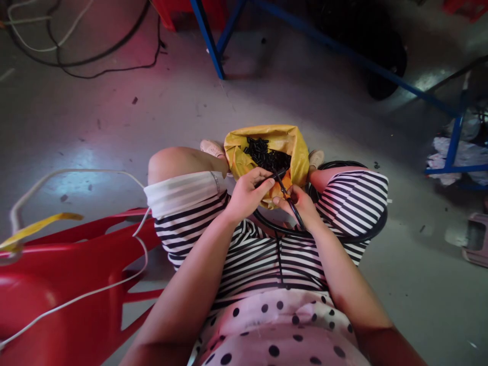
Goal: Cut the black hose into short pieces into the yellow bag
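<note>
My left hand (251,191) pinches the end of a black corrugated tube (281,173) over the mouth of a yellow bag (240,136). In my right hand (301,204) is a pair of scissors (282,187) with dark handles and a bit of orange, its blades up against the tube end. Just below the blades, many short black tube pieces (259,149) lie inside the bag. The rest of the long black tube (368,235) loops across my lap and round my right knee. Fingers partly hide the scissor handles.
On the left stands a red plastic chair (68,290) with a white cable (76,297) over it. A blue metal frame (213,48) stands ahead, its leg on the grey floor. Cables (99,53) lie far left. Plastic bags (444,157) sit at the right.
</note>
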The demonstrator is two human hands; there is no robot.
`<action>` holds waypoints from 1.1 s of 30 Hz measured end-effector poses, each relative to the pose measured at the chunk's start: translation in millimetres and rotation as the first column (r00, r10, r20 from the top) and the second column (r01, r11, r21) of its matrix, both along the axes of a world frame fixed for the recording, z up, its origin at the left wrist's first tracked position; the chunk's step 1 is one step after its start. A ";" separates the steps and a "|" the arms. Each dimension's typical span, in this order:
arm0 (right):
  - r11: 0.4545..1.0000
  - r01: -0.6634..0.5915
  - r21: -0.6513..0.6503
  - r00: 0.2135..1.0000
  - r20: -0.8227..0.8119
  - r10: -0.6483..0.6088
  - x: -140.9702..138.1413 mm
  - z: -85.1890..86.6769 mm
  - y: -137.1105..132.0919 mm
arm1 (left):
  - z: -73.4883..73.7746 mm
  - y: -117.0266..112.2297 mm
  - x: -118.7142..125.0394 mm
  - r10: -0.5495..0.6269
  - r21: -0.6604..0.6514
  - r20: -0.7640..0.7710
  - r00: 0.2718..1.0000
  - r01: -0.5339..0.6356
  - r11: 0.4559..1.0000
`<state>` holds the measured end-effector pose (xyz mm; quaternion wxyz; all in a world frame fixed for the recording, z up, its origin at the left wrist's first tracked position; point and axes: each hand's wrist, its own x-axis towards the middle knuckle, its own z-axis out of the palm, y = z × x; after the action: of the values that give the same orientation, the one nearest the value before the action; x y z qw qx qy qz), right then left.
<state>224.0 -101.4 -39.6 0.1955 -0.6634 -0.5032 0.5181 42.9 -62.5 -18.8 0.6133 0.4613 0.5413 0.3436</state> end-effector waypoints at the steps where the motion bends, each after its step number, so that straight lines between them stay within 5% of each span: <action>1: 1.000 0.000 0.000 1.000 0.001 0.000 0.0 0.3 0.0 | -0.4 0.0 -0.4 -0.004 0.002 -0.008 1.000 0.004 1.000; 33: 1.000 -0.027 -0.003 0.999 -0.037 0.027 0.9 3.0 -1.8 | 4.0 -1.2 -2.5 -0.008 -0.056 0.038 0.999 0.010 0.998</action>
<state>224.9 -103.2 -36.6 0.1965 -0.6471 -0.5074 0.5340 40.4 -63.6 -14.7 0.6379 0.4396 0.5369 0.3340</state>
